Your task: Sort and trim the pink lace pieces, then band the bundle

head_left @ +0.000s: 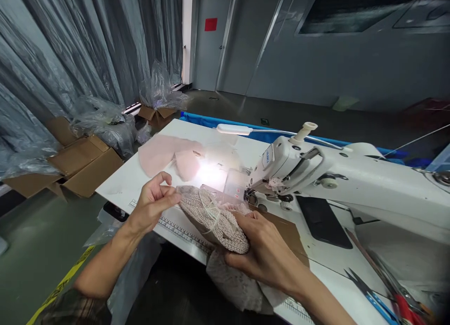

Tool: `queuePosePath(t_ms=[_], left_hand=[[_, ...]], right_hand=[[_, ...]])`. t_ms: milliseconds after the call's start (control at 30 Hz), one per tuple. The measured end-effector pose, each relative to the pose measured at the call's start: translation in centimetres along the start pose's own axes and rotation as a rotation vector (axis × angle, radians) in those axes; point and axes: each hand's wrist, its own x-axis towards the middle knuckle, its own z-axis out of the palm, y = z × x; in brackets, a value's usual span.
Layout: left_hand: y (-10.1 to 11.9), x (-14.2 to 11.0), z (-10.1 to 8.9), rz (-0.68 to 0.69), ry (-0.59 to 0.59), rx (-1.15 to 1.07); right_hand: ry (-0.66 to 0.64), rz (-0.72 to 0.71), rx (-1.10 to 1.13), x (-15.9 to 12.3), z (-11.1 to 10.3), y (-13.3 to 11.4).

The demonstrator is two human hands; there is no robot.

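Observation:
A bundle of beige braided trim, bound with thin pale string, is held in front of me over the table's front edge. My right hand is closed round its right end, with the thumb underneath. At the left end, the thumb and forefinger of my left hand pinch the bundle's tip. Pale lace fabric hangs below my right hand past the table edge. Just beyond the bundle, pink fabric lies by the needle of the white sewing machine. Flat pink fabric pieces are spread on the table under a bright lamp spot.
The white table has a ruler scale along its front edge. A black phone, blue-handled scissors and red-handled scissors lie to the right. Open cardboard boxes with plastic bags stand on the floor at left.

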Motion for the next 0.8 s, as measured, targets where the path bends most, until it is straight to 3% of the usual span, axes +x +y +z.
queuePosePath(t_ms=[133,267,400,500,567,700,800], left_hand=[[1.1,3.5,-3.7,0.181,0.425,0.026],[-0.5,5.5,-6.1,0.016,0.296,0.338],[-2.8,5.2,-5.4,-0.095,0.167,0.493],[-3.2,4.5,-4.9,-0.134,0.037,0.736],[-3.0,3.9,-4.8,-0.064,0.001,0.988],[-2.5,2.9,-4.0,0.3,0.062,1.564],[-2.2,2.0,-3.0,0.465,0.117,1.763]], right_hand=[[-0.119,0.022,0.02,-0.9,-0.5,1.3],[-0.101,0.217,0.022,-0.4,-0.1,2.6],[-0.09,0.332,0.102,1.1,-0.7,2.4],[-0.068,0.379,0.143,1.5,-1.5,2.0],[-0.04,0.377,0.136,1.4,-1.8,2.0],[0.031,0.231,0.131,1.2,-0.9,2.8],[0.074,0.136,0.106,1.1,0.3,3.9]])
